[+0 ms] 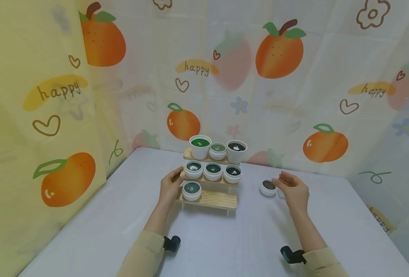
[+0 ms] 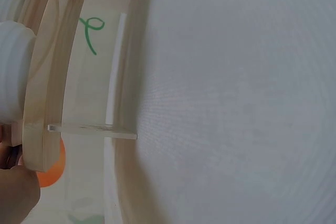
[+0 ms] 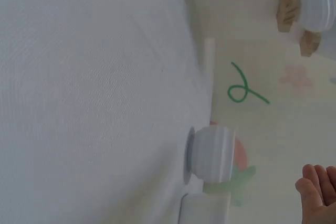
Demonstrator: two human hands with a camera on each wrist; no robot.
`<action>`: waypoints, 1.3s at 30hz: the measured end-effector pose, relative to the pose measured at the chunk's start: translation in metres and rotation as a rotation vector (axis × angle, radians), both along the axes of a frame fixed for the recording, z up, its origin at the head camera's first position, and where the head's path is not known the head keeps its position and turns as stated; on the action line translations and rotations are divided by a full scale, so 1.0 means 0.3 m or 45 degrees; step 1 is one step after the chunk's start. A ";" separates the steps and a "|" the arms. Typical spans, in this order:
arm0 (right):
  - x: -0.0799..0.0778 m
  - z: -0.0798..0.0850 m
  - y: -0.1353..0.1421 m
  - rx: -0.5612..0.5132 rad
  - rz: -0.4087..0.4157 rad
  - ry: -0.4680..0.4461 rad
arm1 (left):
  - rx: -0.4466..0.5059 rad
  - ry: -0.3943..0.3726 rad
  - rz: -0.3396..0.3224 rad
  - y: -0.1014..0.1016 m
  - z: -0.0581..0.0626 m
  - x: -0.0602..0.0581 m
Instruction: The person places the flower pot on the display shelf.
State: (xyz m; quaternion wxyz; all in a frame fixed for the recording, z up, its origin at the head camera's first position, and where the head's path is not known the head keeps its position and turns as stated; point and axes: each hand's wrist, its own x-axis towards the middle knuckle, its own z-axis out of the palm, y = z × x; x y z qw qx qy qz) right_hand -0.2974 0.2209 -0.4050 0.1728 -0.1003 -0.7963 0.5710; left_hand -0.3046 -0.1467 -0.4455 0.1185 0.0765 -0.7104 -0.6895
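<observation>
A three-tier wooden stand [image 1: 221, 198] bears several small white pots of green and dark contents. On its bottom tier, at the left end, sits one white pot [image 1: 192, 191]. My left hand [image 1: 170, 186] grips the stand's left end near the middle tier; in the left wrist view the thumb [image 2: 18, 195] lies by the wood's end and the fingers are partly hidden. To the right, my right hand [image 1: 294, 192] hovers with loosely bent fingers, holding nothing. Just left of it, a white pot with brownish contents [image 1: 268, 187] stands on the table.
A pale, square-edged object [image 1: 281, 193] lies partly hidden behind the right hand. White cloth covers the table [image 1: 249, 238]. Fruit-printed curtains [image 1: 239, 96] rise behind and at both sides. Two taller cups, one of them green inside [image 1: 200, 148], stand on the top tier.
</observation>
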 end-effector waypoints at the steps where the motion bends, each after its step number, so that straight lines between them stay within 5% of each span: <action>1: -0.004 -0.003 0.010 0.004 -0.019 -0.007 | -0.001 -0.001 0.000 0.000 -0.001 -0.001; 12: -0.030 -0.041 0.083 0.088 -0.155 -0.054 | -0.012 -0.002 0.004 -0.001 -0.003 -0.006; 39: -0.093 -0.127 0.135 0.154 -0.142 -0.305 | -0.039 -0.005 -0.007 -0.007 -0.006 -0.008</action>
